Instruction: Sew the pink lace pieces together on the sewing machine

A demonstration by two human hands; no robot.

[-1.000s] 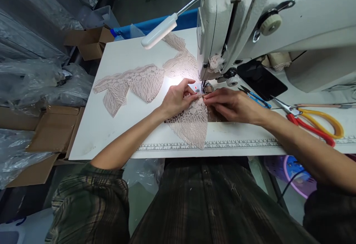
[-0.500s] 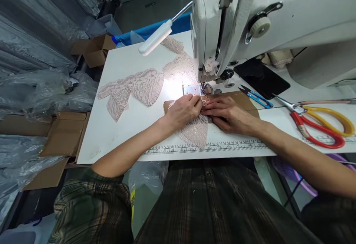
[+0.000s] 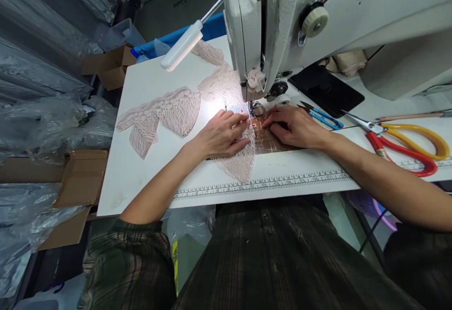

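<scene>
My left hand [image 3: 223,134] lies on a pale pink lace piece [image 3: 240,165], its fingers stretched towards the needle. The lace hangs down past that hand over the brown sheet [image 3: 265,140]. Just right of the presser foot [image 3: 253,109], my right hand [image 3: 294,126] has its fingers drawn together, their tips low at the brown sheet; what they pinch, if anything, is too small to make out. The white sewing machine [image 3: 236,36] stands over both hands. More lace [image 3: 181,110] spreads out left of the needle, joined in scalloped shapes.
Blue thread snips [image 3: 325,118], scissors with red and yellow handles [image 3: 383,133] and a black phone-like slab [image 3: 326,91] lie on the right. A white lamp [image 3: 181,46] leans over the lace. A printed ruler [image 3: 261,186] runs along the front edge; cardboard boxes [image 3: 83,173] stand left.
My left hand has flattened, its fingers spreading over the lace. My right hand has drawn back a little from it, baring more of the brown sheet. The whole view has shifted slightly.
</scene>
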